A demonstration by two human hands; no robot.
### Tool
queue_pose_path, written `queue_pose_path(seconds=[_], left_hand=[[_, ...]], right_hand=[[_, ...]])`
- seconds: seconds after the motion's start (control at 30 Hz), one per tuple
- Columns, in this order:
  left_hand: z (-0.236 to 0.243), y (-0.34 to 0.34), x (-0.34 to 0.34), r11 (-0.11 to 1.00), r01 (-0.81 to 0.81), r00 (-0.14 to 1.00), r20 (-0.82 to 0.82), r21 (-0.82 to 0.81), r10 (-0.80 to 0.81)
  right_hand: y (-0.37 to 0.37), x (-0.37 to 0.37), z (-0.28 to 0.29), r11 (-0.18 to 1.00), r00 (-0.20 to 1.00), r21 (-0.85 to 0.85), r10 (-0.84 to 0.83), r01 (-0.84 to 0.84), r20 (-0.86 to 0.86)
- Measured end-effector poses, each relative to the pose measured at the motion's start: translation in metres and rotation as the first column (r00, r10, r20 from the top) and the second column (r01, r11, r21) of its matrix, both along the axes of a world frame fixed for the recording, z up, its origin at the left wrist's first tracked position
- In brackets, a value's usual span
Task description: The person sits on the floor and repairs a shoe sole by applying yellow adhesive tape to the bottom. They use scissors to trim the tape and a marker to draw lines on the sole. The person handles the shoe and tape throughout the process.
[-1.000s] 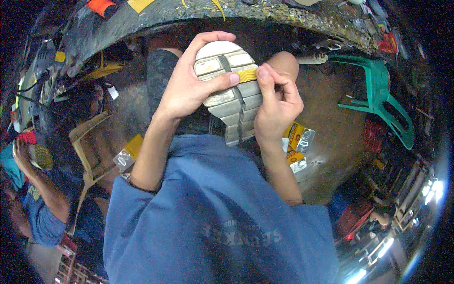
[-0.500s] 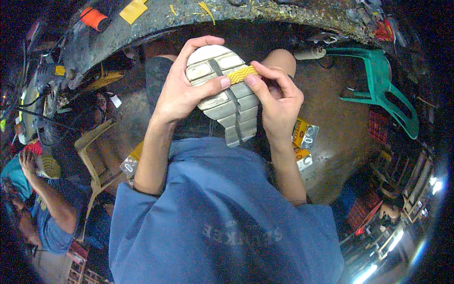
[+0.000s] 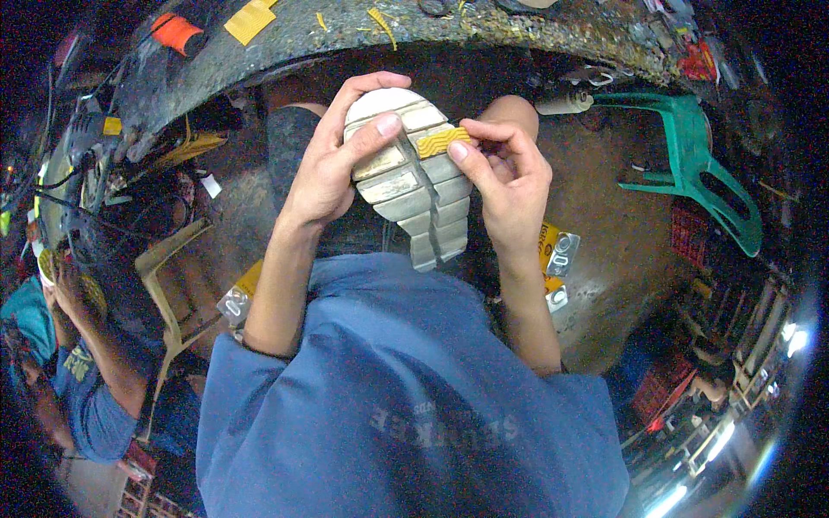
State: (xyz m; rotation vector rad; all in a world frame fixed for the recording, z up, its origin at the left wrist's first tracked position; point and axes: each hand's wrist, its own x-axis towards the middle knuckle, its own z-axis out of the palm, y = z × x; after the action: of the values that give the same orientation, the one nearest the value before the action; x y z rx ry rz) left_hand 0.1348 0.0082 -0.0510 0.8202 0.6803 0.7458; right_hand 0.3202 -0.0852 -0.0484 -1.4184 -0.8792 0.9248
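A white and grey segmented shoe sole (image 3: 406,198) is held over my lap, toe end up, with a dark groove down its middle. My left hand (image 3: 337,151) is closed around its upper left side, fingers over the top edge and thumb lying on the tread. A wavy-patterned yellow rubber piece (image 3: 439,141) sits across the upper right segment of the sole. My right hand (image 3: 509,186) is closed in a pinch on that piece at the sole's right edge, thumb on the tread beside it and index finger at its end.
A worn bench (image 3: 311,34) holds an orange spool (image 3: 177,33) and yellow sheets (image 3: 249,19). A green plastic chair (image 3: 691,164) stands right, a beige chair (image 3: 151,276) left. Yellow cans (image 3: 553,255) lie below. A co-worker (image 3: 95,380) works at the far left.
My left thumb has moved up and left, off the middle groove and away from the yellow piece. The co-worker's hands at the far left have shifted. My right hand stays pinched at the piece.
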Motion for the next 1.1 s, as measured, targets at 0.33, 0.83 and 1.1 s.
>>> queue_pose_path(seconds=[0.33, 0.83, 1.1], left_hand=[[-0.002, 0.007, 0.001, 0.97, 0.044, 0.968, -0.249, 0.24, 0.018], [0.015, 0.05, 0.026, 0.705, 0.414, 0.88, -0.452, 0.576, -0.147], [0.035, 0.044, 0.003, 0.806, 0.348, 0.865, -0.495, 0.479, -0.08]], right_hand=[[-0.005, 0.025, -0.025, 0.998, 0.892, 0.038, -0.032, 0.055, -0.452], [-0.025, 0.078, -0.061, 0.877, 0.751, -0.229, -0.479, 0.421, -0.454], [0.076, 0.191, 0.103, 0.804, 0.922, 0.455, -0.367, 0.382, -0.126]])
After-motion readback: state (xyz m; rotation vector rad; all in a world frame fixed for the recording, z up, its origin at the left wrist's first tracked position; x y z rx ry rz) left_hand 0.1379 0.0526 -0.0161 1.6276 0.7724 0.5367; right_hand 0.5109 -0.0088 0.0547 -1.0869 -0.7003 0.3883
